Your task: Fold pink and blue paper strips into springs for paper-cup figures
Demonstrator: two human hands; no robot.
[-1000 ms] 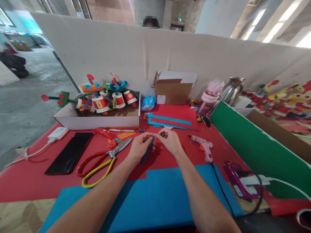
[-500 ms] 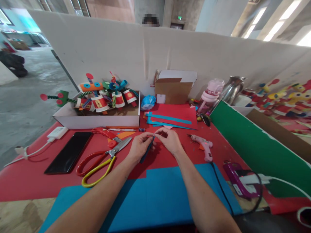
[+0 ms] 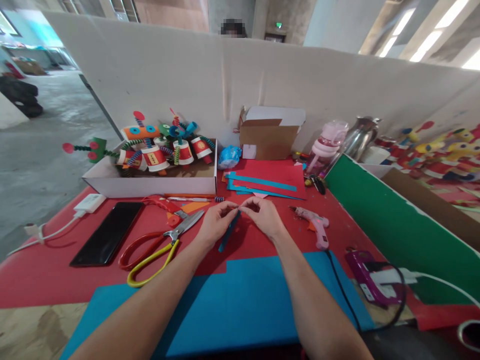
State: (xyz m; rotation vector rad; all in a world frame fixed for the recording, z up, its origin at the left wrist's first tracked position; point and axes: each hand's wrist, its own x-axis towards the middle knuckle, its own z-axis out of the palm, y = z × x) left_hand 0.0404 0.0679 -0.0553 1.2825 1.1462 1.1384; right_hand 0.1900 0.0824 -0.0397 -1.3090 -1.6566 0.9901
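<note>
Between my two hands is a narrow blue paper strip (image 3: 229, 233), slanting down toward me from my fingertips. My left hand (image 3: 216, 223) pinches its upper end. Fingertips of my right hand (image 3: 261, 215) meet the same end from the other side, thumb and forefinger closed together. Left of my left hand lie the scissors (image 3: 176, 234), with one red and one yellow handle. A pink glue gun (image 3: 313, 223) rests to the right of my right hand. Ahead of my hands, blue paper strips (image 3: 262, 182) lie on red paper (image 3: 288, 171).
A white box (image 3: 150, 188) of paper-cup figures stands at the back left, near a black phone (image 3: 107, 234). On the right are a green-sided box (image 3: 375, 225), a purple power bank (image 3: 369, 280) with cables, and a pink bottle (image 3: 328, 145). Blue sheet (image 3: 240, 305) covers the near edge.
The blue strip's lower end has swung slightly and more of it shows. My left fingers have drawn in closer around its top, while both hands stay in nearly the same place.
</note>
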